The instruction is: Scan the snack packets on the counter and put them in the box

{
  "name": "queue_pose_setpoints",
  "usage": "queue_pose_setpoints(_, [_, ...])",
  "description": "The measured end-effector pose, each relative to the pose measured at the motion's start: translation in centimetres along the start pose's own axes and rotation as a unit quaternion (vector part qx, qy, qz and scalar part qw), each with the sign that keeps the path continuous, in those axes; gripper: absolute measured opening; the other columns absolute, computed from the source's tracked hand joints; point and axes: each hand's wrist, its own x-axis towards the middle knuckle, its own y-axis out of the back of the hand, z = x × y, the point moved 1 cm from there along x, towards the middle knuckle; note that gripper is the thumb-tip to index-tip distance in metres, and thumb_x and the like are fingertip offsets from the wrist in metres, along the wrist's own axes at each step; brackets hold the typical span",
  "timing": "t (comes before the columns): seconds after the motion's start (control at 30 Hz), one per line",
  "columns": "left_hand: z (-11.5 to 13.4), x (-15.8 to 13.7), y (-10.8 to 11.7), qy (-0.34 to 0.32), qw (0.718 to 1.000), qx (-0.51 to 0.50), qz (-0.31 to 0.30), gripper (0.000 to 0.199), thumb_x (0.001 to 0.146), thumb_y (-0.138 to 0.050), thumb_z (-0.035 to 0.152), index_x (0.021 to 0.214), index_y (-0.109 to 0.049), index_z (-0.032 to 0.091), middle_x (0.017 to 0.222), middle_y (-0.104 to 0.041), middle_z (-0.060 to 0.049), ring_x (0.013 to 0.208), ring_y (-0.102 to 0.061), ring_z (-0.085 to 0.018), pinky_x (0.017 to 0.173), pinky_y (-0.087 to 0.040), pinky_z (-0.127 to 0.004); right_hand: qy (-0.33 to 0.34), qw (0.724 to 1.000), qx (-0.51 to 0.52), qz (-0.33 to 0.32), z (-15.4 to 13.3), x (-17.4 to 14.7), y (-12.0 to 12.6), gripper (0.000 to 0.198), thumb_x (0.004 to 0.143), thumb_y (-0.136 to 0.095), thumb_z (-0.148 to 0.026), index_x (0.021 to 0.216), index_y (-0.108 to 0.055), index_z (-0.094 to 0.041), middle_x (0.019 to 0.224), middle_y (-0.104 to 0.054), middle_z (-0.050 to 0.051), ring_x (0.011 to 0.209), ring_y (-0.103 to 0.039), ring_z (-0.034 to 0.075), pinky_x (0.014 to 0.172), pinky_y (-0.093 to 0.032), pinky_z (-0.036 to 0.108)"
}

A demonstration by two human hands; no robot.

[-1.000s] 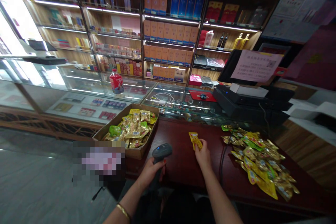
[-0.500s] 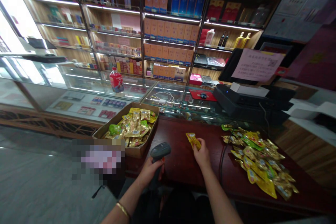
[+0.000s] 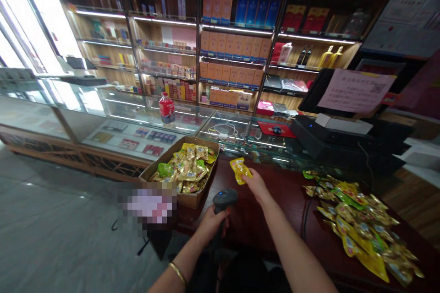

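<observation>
My left hand (image 3: 212,224) is wrapped round the handle of a dark grey barcode scanner (image 3: 225,198), whose head sits above the near edge of the dark red table. In my right hand (image 3: 256,186) a small yellow snack packet (image 3: 239,170) is pinched by its lower right end, held over the table. Just left of the packet stands an open cardboard box (image 3: 195,200) filled with gold, yellow and green snack packets (image 3: 185,167). A loose pile of similar packets (image 3: 360,219) lies on the table at the right.
Behind the table runs a glass display counter (image 3: 137,114) carrying a red bottle (image 3: 167,109), a white cable (image 3: 223,132) and a mouse (image 3: 277,130) on a red pad. A monitor (image 3: 318,90) with a paper sheet stands at the right. Another cable (image 3: 305,215) crosses the table.
My right hand has moved left and away from me with the yellow packet, closer to the box. The packet now shows its broad face. The view has shifted slightly.
</observation>
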Motion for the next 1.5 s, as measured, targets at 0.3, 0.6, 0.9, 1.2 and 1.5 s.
queue_pose_setpoints(0.3, [0.2,-0.2,0.4,0.004,1.000,0.027,0.013,0.055,0.066,-0.080,0.070,0.070,-0.059,0.020,0.049,-0.060,0.001,0.033,-0.049,-0.012,0.035,-0.036,-0.023,0.011,0.998,-0.058,-0.016,-6.6,5.6,-6.4,0.040,0.089,-0.071,-0.034,0.126,-0.070,-0.018,0.127,-0.075,0.012,0.118,-0.071,0.023,0.106,-0.053,0.036])
queue_pose_setpoints(0.6, [0.4,-0.5,0.4,0.021,0.999,0.020,0.015,0.054,0.062,-0.083,0.067,0.076,-0.060,0.019,0.051,-0.062,0.001,0.033,-0.050,-0.013,0.034,-0.037,-0.023,-0.146,0.842,-0.479,0.199,6.1,2.9,17.0,0.073,0.097,-0.051,-0.034,0.153,-0.042,0.013,0.165,-0.031,0.039,0.161,-0.016,0.047,0.126,-0.004,0.067])
queue_pose_setpoints(0.9, [1.4,-1.0,0.1,0.011,0.999,0.038,0.009,0.048,0.067,-0.080,0.063,0.068,-0.059,0.019,0.050,-0.060,0.000,0.034,-0.050,-0.012,0.036,-0.037,-0.023,0.160,0.883,-0.442,0.014,9.1,-2.5,10.2,0.049,0.107,-0.031,-0.028,0.125,-0.074,-0.015,0.130,-0.074,0.018,0.128,-0.065,0.028,0.118,-0.042,0.043])
queue_pose_setpoints(1.2, [1.3,-0.9,0.1,0.005,0.999,0.040,-0.014,0.051,0.069,-0.080,0.065,0.067,-0.060,0.018,0.051,-0.059,0.000,0.035,-0.050,-0.011,0.037,-0.035,-0.023,0.135,0.904,-0.345,0.212,9.4,-8.1,4.6,0.056,0.096,-0.051,-0.033,0.150,-0.057,-0.021,0.157,-0.047,0.023,0.141,-0.050,0.043,0.107,-0.046,0.064])
queue_pose_setpoints(1.5, [1.0,-1.1,0.5,-0.011,0.999,0.046,-0.017,0.052,0.071,-0.079,0.065,0.059,-0.062,0.017,0.048,-0.058,-0.001,0.036,-0.049,-0.011,0.039,-0.034,-0.023,0.132,0.958,-0.191,0.169,8.1,-8.6,4.9,0.071,0.095,-0.051,-0.039,0.162,-0.035,-0.021,0.140,-0.060,0.018,0.128,-0.062,0.033,0.104,-0.054,0.047])
